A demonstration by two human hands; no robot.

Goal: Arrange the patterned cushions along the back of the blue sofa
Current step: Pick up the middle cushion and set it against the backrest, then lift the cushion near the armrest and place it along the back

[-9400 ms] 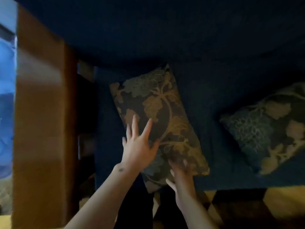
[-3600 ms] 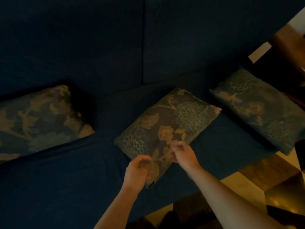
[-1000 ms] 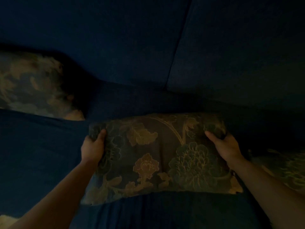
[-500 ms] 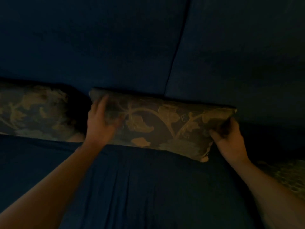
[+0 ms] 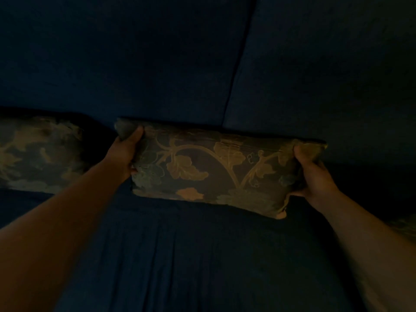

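Observation:
A dark floral cushion (image 5: 213, 170) with gold leaves stands on its long edge against the backrest of the blue sofa (image 5: 157, 64), below the seam between two back panels. My left hand (image 5: 125, 152) grips its upper left corner. My right hand (image 5: 313, 174) grips its right end, thumb over the top corner. A second patterned cushion (image 5: 38, 154) leans on the backrest at the far left, a dark gap apart from the held one. The scene is very dim.
The sofa's blue seat (image 5: 191, 255) stretches in front of the cushions, creased lengthwise. A sliver of a third patterned cushion (image 5: 405, 228) shows at the right edge, behind my right forearm.
The cushion went from lying flat on the seat a second ago to standing against the backrest. Since half a second ago my left hand shifted from flat on its face to gripping the corner.

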